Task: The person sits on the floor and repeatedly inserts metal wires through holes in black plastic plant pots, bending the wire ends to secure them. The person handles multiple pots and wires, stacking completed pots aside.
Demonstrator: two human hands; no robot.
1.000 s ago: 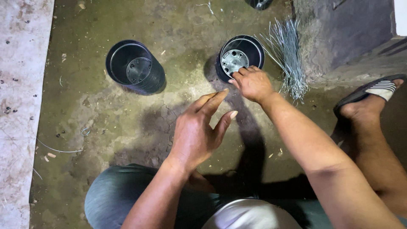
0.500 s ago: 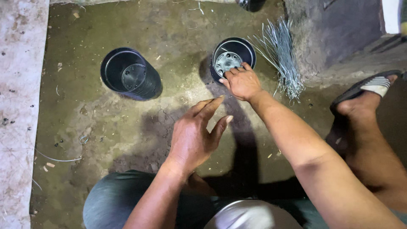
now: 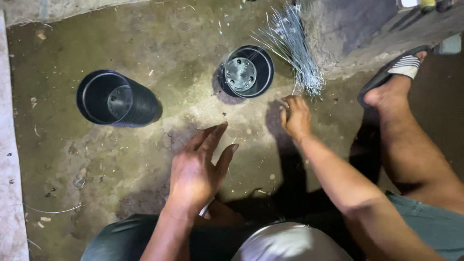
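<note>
Right hand (image 3: 296,116): knuckles up on the stained concrete floor (image 3: 159,43), fingers curled closed at the lower tip of a bundle of thin silvery metal wires (image 3: 292,46); whether a wire is pinched between them cannot be told. The bundle fans from 12 o'clock down toward 1 o'clock of the view, leaning against a rough grey concrete block (image 3: 338,29). Left hand (image 3: 198,169): palm down near centre, fingers spread open and holding nothing, hovering over or resting on the floor. Small round black plastic pot with a grey perforated base (image 3: 246,71): upright, at 11 o'clock of the right hand, just beside the wire bundle. Stack of black plastic pots lying on its side (image 3: 118,99): at 10 o'clock of the left hand, mouth facing left, well apart from both hands. Bare foot in a black sandal with a striped strap (image 3: 394,72): at 2 o'clock. Pale rounded object (image 3: 290,241): at 6 o'clock, between the forearms.
</note>
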